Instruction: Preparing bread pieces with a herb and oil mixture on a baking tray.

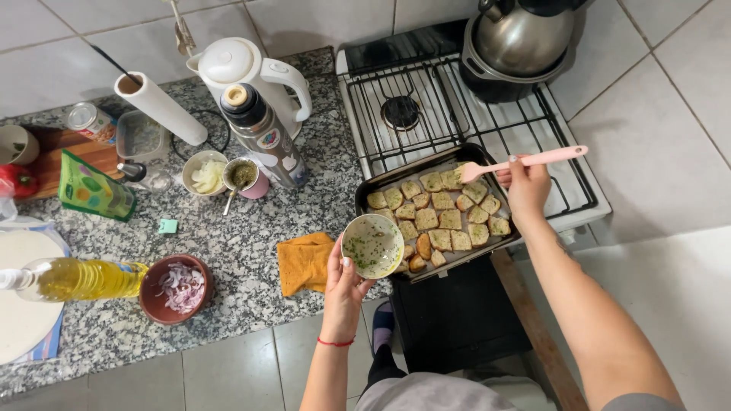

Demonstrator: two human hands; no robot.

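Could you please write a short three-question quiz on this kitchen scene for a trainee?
1. True or false: the right hand holds a pink brush whose head is over the bread slices in the tray.
2. What does the left hand hold?
A. the oil bottle
B. a small bowl with a herb mixture
C. the orange cloth
3. Fill the gap: the tray rests on the ____, in front of the kettle.

Key
1. True
2. B
3. stove
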